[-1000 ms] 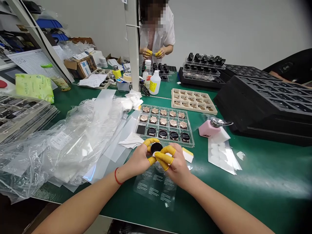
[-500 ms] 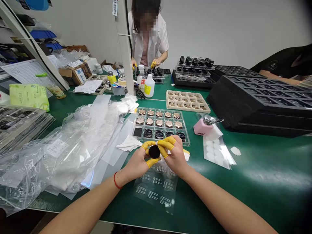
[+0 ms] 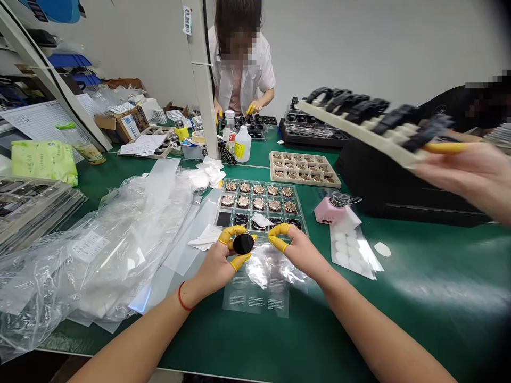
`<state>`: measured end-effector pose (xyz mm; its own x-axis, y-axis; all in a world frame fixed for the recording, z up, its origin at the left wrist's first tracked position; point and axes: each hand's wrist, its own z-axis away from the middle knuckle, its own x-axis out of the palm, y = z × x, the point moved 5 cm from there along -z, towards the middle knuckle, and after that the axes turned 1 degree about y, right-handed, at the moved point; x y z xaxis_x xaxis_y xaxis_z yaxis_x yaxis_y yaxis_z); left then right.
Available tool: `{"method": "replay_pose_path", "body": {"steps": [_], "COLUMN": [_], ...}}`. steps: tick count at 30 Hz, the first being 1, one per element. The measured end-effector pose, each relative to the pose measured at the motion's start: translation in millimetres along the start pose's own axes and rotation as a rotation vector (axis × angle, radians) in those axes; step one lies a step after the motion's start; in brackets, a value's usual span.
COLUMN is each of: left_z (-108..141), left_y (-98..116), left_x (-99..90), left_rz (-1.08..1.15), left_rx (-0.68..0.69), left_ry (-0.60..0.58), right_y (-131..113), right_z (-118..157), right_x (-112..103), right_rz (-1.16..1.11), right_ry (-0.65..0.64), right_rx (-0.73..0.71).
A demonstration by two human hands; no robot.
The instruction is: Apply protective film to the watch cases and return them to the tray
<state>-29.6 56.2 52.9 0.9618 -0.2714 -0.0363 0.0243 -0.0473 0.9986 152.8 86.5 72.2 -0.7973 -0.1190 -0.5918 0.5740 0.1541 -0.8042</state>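
Observation:
My left hand (image 3: 217, 263), in yellow finger cots, grips a round black watch piece (image 3: 243, 244) by its edge, glossy face upward. To its right is my right hand (image 3: 299, 246), thumb and finger apart with nothing between them. Just beyond both hands lies a clear compartment tray (image 3: 302, 210). Its two far rows hold rose-gold round watch parts (image 3: 258, 203); the near row has black round ones (image 3: 294, 224). A small crumpled white wipe (image 3: 262, 220) rests on that near row. Below my hands, a clear film sheet (image 3: 255, 303) with printed white text lies on the table.
A co-worker's hand (image 3: 467, 170) holds a beige tray of black watches (image 3: 371, 133) over black foam trays (image 3: 419, 197) at right. A pink pump bottle (image 3: 329, 210) stands right of my hands. Plastic bags (image 3: 107, 255) cover the left. Another person (image 3: 241, 64) works opposite.
My right hand has come away from the black watch piece and moved right. The white wipe now lies on the clear tray. A co-worker's hand with the beige tray has entered at right.

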Motion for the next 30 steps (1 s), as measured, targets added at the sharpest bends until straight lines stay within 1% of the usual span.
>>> {"method": "replay_pose_path", "body": {"steps": [3, 6, 8, 10, 14, 17, 22, 27, 30], "left_z": [0.0, -1.1, -1.8, -2.0, -0.9, 0.0, 0.5, 1.0, 1.1], "left_y": [2.9, 3.3, 2.4, 2.2, 2.8, 2.4, 2.0, 2.6, 2.7], "left_x": [0.8, 3.8, 6.9, 9.6, 12.6, 12.7, 12.6, 12.2, 12.2], "left_rz": [-0.038, -0.081, -0.086, -0.083, -0.079, -0.07, -0.063, -0.076, -0.091], "left_rx": [0.003, -0.015, -0.037, -0.046, -0.05, -0.055, -0.049, -0.04, -0.036], "left_ry": [-0.009, -0.058, -0.1, -0.127, -0.142, -0.134, -0.138, -0.132, -0.142], "right_y": [-2.8, -8.2, -14.1, -20.2, -26.8, -26.6, -24.4, -23.4, -23.9], "right_z": [-0.5, 1.8, 5.5, 9.8, 14.0, 12.5, 11.6, 12.8, 12.9], "right_x": [-1.8, -5.3, -3.3, 3.2, 17.9, 22.6, 24.0, 23.3, 22.8], "right_rz": [-0.073, -0.194, -0.276, -0.313, -0.3, -0.292, -0.304, -0.242, -0.208], "right_ry": [-0.03, -0.047, -0.074, -0.107, -0.114, -0.102, -0.125, -0.087, -0.094], "right_rx": [0.027, 0.037, 0.028, 0.022, 0.009, 0.006, 0.026, 0.014, 0.014]}}
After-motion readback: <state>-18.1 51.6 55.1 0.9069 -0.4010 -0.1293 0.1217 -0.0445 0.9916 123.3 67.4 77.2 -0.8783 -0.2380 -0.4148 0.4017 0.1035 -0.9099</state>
